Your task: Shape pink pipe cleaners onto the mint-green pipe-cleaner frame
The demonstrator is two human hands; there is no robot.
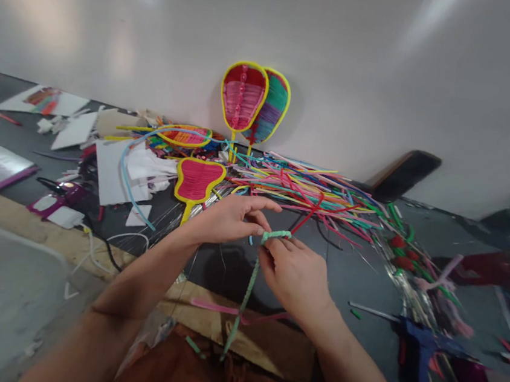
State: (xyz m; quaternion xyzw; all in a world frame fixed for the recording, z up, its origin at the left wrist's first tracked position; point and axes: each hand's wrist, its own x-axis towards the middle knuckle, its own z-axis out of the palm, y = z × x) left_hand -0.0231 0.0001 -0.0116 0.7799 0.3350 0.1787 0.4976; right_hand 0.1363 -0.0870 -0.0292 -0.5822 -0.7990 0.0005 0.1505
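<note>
A light green pipe cleaner (249, 287) runs from above my lap up to my hands, where its top end bends sharply to the right. At the bend, the thumb and a curled finger of my left hand (229, 220) pinch it, with the index finger stretched out above. My right hand (294, 274) closes on the bent part from below and the right, and its fingers partly hide the strand. Behind the right fingers, a red pipe cleaner (307, 218) slants upward; whether it touches them I cannot tell. Below the hands lies a pink pipe cleaner (220, 306) on the table edge.
Pipe-cleaner fans, one pink (242, 95), one teal and purple (272, 104), lean on the wall. A loose pile of coloured pipe cleaners (292, 186) spreads behind my hands. A blue glue gun (421, 348) lies right, a phone (405, 176) leans behind, white cards (114, 170) lie left.
</note>
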